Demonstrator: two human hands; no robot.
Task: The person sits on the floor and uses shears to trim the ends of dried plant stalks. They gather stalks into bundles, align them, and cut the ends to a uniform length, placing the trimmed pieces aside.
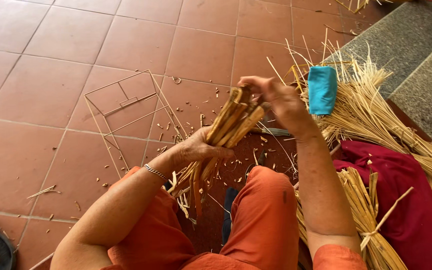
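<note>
My left hand point(196, 148) is wrapped around the middle of a bundle of tan cane strips point(228, 125), holding it tilted up to the right above my lap. A thin bracelet circles that wrist. My right hand point(274, 98) pinches the upper ends of the strips at the top of the bundle. The lower ends of the bundle hang frayed between my knees, which are in orange trousers point(263, 210).
A thin wire frame point(126, 107) lies on the red tiled floor to the left. Loose straw point(376, 115) with a blue cloth point(322, 89) on it is piled at right, beside a dark red cloth point(406, 195) and a tied straw bundle point(371, 220). Grey stone steps rise at upper right.
</note>
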